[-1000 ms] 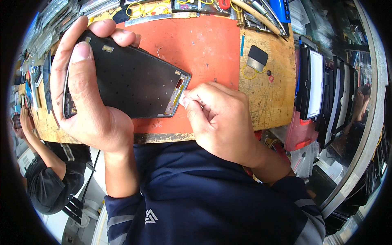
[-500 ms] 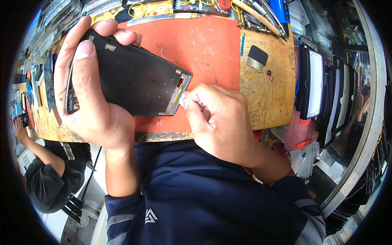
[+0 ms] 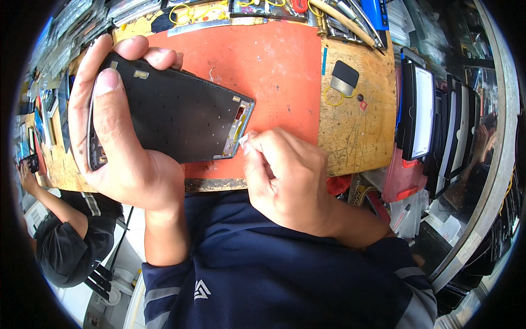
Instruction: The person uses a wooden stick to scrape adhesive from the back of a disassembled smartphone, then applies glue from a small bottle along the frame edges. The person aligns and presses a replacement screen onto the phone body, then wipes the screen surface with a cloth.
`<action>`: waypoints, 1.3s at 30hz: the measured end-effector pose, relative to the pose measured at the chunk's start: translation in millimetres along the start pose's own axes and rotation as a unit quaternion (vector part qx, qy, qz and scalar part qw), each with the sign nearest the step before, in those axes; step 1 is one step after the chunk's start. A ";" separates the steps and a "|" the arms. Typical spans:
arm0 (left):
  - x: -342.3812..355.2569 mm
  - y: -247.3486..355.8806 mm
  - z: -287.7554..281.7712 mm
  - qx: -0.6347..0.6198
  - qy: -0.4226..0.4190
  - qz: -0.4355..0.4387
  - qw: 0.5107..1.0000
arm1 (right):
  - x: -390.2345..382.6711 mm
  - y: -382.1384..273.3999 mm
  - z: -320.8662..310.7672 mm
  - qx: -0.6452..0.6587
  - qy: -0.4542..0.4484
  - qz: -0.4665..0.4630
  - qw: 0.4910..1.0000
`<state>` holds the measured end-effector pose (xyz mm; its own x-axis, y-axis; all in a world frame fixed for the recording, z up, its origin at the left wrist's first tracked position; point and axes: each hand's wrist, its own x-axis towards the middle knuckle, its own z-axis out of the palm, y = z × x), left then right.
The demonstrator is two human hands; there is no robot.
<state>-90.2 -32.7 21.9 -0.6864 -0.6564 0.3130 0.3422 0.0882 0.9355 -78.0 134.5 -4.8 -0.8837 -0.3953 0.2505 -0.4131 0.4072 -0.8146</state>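
Observation:
My left hand [image 3: 123, 131] holds a black phone frame [image 3: 178, 112], thumb across its flat face and fingers curled over the far edge. The frame is tilted, its right end showing a metal strip with small cutouts and a yellowish ribbon. At that end, my right hand [image 3: 290, 175] is closed, thumb and forefinger pinching a small white scrap [image 3: 244, 139], perhaps tissue or cloth, beside the frame's edge. Whether the scrap touches the edge I cannot tell. Below both lies an orange-red work mat [image 3: 285, 71].
On the wooden table [image 3: 361, 142], right of the mat, lie a black-and-grey flat piece [image 3: 345, 77] and a yellow rubber band. Tools [image 3: 345, 22] crowd the far edge. Dark boxes [image 3: 416, 109] stand at the right. Another person [image 3: 71, 236] sits at the lower left.
My right hand has shifted slightly down and left, and more of the white scrap shows. The phone frame and left hand have moved slightly down and left.

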 end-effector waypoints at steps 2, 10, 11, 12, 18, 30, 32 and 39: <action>-1.4 0.7 2.1 -0.005 0.005 0.006 1.000 | -1.2 -0.5 0.3 0.012 0.004 0.007 1.000; -4.6 4.5 3.3 0.034 0.032 -0.006 0.999 | -4.5 -2.3 2.0 0.010 0.018 0.001 1.000; -4.9 4.7 3.3 0.038 0.035 -0.005 0.999 | -4.9 -2.2 3.0 0.008 0.022 -0.001 1.000; -5.8 5.0 3.6 0.025 0.041 -0.012 0.999 | -5.3 -2.0 3.8 0.007 0.027 -0.007 1.000; -9.9 7.3 4.6 0.004 0.056 -0.020 0.998 | -9.9 -2.9 5.5 -0.008 0.035 -0.021 0.999; -8.7 3.1 -0.1 -0.008 0.045 -0.020 0.999 | -13.8 -3.1 1.3 0.033 0.013 0.006 0.999; -6.5 0.8 -2.5 0.008 0.040 -0.022 0.999 | -13.9 -2.8 -1.2 0.070 0.001 0.050 0.996; -3.7 -4.5 -10.2 -0.027 0.030 -0.032 0.999 | -8.9 4.9 -2.0 0.066 0.000 0.037 0.997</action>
<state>-82.6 -38.4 14.8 -0.6683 -0.7040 0.2403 0.3338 0.0049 0.9426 -72.6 141.6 -9.9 -0.9107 -0.3684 0.1867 -0.3136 0.3227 -0.8931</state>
